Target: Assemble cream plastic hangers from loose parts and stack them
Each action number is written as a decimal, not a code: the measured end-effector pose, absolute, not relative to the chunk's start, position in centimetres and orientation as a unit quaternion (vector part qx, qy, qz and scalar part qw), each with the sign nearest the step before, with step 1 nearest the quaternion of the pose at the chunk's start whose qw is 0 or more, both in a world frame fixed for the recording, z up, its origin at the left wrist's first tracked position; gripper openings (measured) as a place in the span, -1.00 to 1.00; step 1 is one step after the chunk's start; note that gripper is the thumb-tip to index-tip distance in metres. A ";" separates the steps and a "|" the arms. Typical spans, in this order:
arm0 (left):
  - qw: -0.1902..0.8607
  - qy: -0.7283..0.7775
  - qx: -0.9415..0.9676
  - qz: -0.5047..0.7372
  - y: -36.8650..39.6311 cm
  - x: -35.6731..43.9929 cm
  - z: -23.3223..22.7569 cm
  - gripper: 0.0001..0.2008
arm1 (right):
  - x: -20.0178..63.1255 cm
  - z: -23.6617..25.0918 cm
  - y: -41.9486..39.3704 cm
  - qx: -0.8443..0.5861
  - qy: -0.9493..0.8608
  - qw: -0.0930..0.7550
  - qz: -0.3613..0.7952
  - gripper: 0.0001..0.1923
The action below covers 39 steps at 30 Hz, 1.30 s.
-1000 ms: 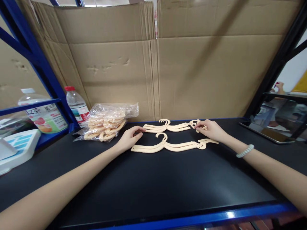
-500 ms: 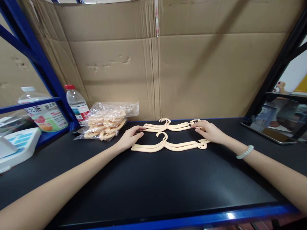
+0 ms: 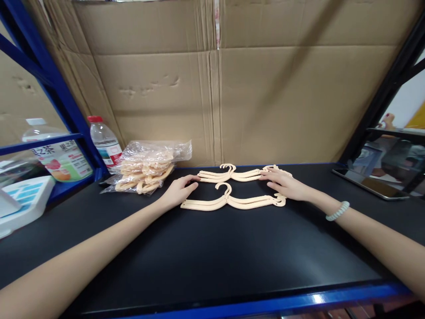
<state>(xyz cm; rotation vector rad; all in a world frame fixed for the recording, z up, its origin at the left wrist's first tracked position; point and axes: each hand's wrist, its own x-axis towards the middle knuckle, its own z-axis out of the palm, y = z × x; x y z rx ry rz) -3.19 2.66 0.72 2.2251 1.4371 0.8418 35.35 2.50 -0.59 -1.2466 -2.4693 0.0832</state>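
Observation:
Two sets of cream plastic folding clothes hangers lie flat on the black tabletop, one behind the other. The rear hangers (image 3: 244, 175) are stacked, with more than one hook showing. In front of them lies the nearer hanger (image 3: 206, 205), its hook pointing left. My left hand (image 3: 178, 191) rests at the left end of the rear stack, fingertips touching it, thumb and forefinger apart. Across the right ends of both sets lies my right hand (image 3: 285, 184), its fingers spread over the rear stack and partly hiding those ends.
Clear plastic bags of similar hangers (image 3: 146, 170) are piled at the left, beside a red-capped bottle (image 3: 105, 144). A dark tablet-like device (image 3: 370, 184) lies at the right. Cardboard (image 3: 282, 97) stands along the back; a blue edge (image 3: 265, 303) borders the table front.
My right hand has loosened from the right end of the rear hangers, and its fingers have spread out flat. The left hand and the hangers stay nearly in place.

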 end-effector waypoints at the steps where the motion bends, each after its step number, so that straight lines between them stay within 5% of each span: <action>1: 0.175 0.511 0.788 0.296 2.7 -3.2 0.7 -0.61 | 35.4 -0.6 2.5 -0.443 -0.877 0.184 0.033 -0.58; 11: 0.173 0.510 0.786 0.303 3.1 -3.2 0.5 -0.61 | 34.6 -0.7 3.9 -0.496 -0.832 0.249 -0.025 -0.70; 39: 0.193 0.484 0.774 0.359 4.0 -3.4 -0.2 -0.61 | 33.4 -0.4 4.6 -0.518 -0.822 0.228 -0.065 -0.90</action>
